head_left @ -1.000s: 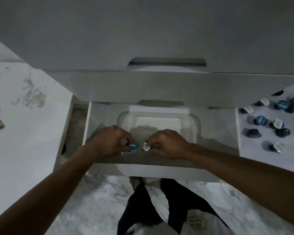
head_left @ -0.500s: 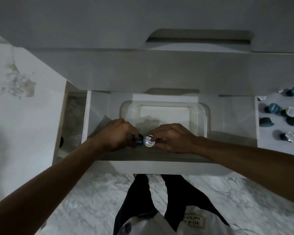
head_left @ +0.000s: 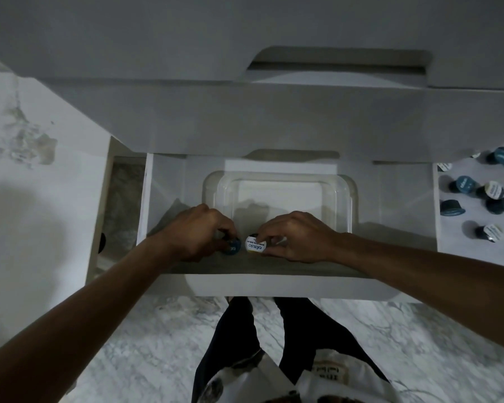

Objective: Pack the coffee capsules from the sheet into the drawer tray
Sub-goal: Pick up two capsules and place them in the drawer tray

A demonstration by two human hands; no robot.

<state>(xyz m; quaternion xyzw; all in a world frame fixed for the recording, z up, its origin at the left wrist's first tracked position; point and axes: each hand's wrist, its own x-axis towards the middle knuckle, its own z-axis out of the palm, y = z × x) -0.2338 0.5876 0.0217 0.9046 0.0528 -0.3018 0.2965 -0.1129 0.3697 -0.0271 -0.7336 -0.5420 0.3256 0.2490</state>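
Head view: your left hand (head_left: pixel 197 232) pinches a blue capsule (head_left: pixel 232 247) and your right hand (head_left: pixel 296 237) a white-lidded capsule (head_left: pixel 255 244), side by side over the clear tray's (head_left: pixel 350 199) near edge; more blue capsules (head_left: pixel 477 196) lie on the sheet (head_left: pixel 454 242) at right.

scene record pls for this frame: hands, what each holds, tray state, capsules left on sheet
left hand: pinches a blue capsule at the near edge of the tray
right hand: pinches a white-lidded capsule printed EXCELSO, beside the blue one
clear tray: sits in the open drawer; visible floor bare, no capsules lying loose in it
sheet: right of the drawer, about eight capsules in view, some cut off by the frame edge
progress: both held capsules not yet released
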